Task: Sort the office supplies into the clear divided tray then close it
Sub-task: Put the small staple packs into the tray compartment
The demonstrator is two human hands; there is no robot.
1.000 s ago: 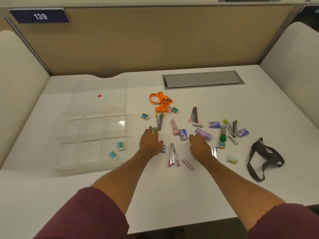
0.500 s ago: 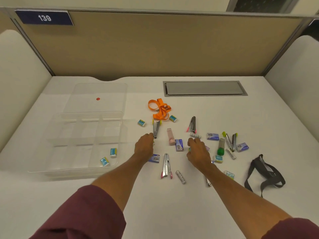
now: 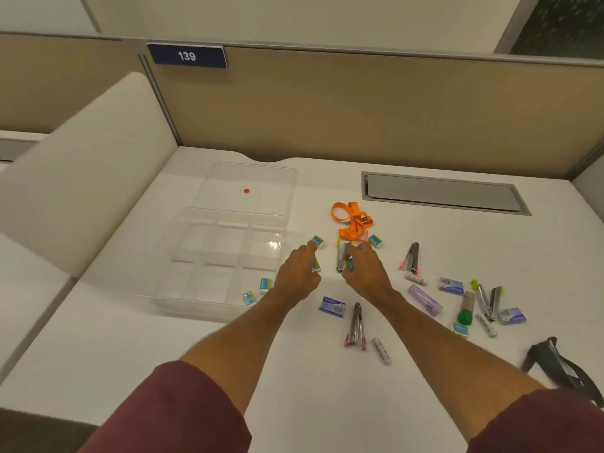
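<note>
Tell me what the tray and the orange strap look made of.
Tray: clear, glossy, rigid plastic by the look; the desk shows through it and one wall catches a bright glare. Orange strap: probably matte woven fabric ribbon; it lies in loose, flat loops with no shine.

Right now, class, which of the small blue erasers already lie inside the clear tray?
The two erasers in the tray's near right compartment; all the others lie on the desk or in the hands.
</note>
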